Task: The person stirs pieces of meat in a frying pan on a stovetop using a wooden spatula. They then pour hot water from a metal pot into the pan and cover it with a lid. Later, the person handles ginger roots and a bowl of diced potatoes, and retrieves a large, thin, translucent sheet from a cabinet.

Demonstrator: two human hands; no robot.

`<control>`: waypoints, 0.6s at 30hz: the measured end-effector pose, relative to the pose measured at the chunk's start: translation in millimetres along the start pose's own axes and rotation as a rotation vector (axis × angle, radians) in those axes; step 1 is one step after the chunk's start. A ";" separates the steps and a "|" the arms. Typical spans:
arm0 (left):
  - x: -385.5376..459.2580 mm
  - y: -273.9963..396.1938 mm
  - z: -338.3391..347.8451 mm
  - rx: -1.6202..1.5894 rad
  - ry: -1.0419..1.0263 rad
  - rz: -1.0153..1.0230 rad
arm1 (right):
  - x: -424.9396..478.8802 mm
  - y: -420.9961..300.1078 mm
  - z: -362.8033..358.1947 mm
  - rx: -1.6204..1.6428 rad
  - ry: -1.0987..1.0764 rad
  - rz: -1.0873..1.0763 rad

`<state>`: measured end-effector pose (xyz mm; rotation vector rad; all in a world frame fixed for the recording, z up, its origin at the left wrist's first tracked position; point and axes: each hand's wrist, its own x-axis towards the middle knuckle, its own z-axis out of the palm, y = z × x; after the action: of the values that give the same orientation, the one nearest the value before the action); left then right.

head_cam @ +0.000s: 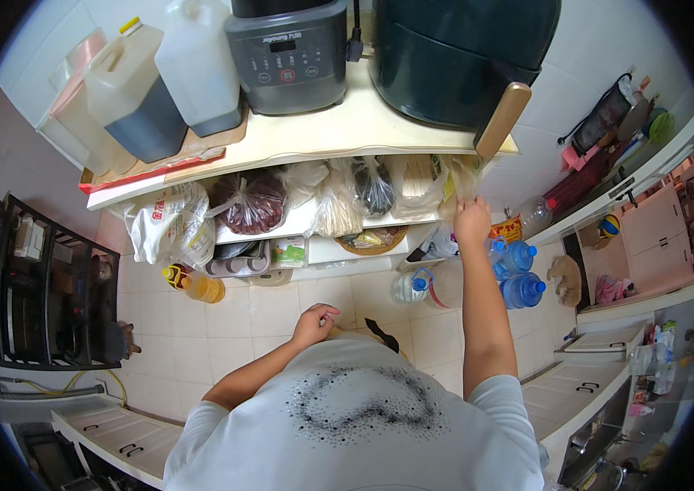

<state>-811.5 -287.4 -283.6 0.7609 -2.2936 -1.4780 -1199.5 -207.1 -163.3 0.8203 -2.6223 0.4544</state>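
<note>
My right hand (473, 221) reaches to the right end of the cabinet shelf and grips a translucent plastic bag (465, 178); the bag's contents are unclear. Left of it on that shelf lie a bag of pale sticks or dried noodles (417, 178), a knotted bag of dark food (373, 187), a bag of pale strips (336, 205) and a clear bag of dark red dried items (252, 202). My left hand (316, 322) hangs before my waist, its fingers loosely curled, with no object visible in it.
Above stand an air fryer (445, 67) with a gold handle, a Joyoung appliance (288, 61) and plastic jugs of dark liquid (144, 116). Blue-capped water bottles (522, 289) and an oil bottle (204, 287) stand on the floor. A wicker basket (371, 248) sits lower; a cat-like animal (565, 279) lies right.
</note>
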 end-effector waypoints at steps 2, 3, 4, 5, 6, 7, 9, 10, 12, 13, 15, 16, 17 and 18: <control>4.4 -0.1 -0.3 -0.003 -0.042 0.001 | -14.2 8.1 2.1 -0.037 0.040 -0.005; 3.9 -2.1 -0.1 -0.004 -0.047 -0.003 | -23.2 4.9 0.1 -0.019 0.060 -0.009; 5.3 -2.6 0.4 -0.002 -0.057 0.000 | -32.9 1.3 -5.9 -0.002 0.084 -0.006; 6.6 -3.1 1.3 0.000 -0.074 0.001 | -41.3 -0.9 -9.3 0.014 0.109 -0.003; 7.6 -2.5 3.2 0.002 -0.098 0.004 | -49.9 2.2 -10.0 0.058 0.111 0.027; 9.0 -1.0 6.1 0.003 -0.121 0.007 | -57.4 6.4 -8.9 0.102 0.113 0.055; 15.8 6.8 12.8 -0.002 -0.121 0.046 | -69.3 11.3 -10.7 0.211 0.138 0.095; 20.6 12.9 15.4 -0.002 -0.120 0.064 | -74.2 12.0 -12.4 0.277 0.161 0.106; 30.1 35.1 15.9 0.049 -0.128 0.126 | -84.9 26.3 -3.6 0.344 0.205 0.071; 36.4 52.1 16.3 0.073 -0.131 0.157 | -87.4 30.0 -3.6 0.324 0.200 0.052; 55.6 90.8 20.0 0.130 -0.051 0.341 | -92.0 31.9 -0.9 0.288 0.187 0.010; 66.0 113.8 21.8 0.158 -0.008 0.431 | -93.6 36.4 3.1 0.339 0.160 0.033; 75.2 144.4 24.1 0.177 0.022 0.509 | -95.6 42.2 8.6 0.393 0.132 0.055; 84.8 179.7 28.1 0.197 0.054 0.588 | -97.4 48.0 11.2 0.448 0.104 0.078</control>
<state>-942.7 -257.2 -134.9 0.1332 -2.3577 -0.9648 -1155.8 -127.3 -223.7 0.7965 -2.4943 1.1021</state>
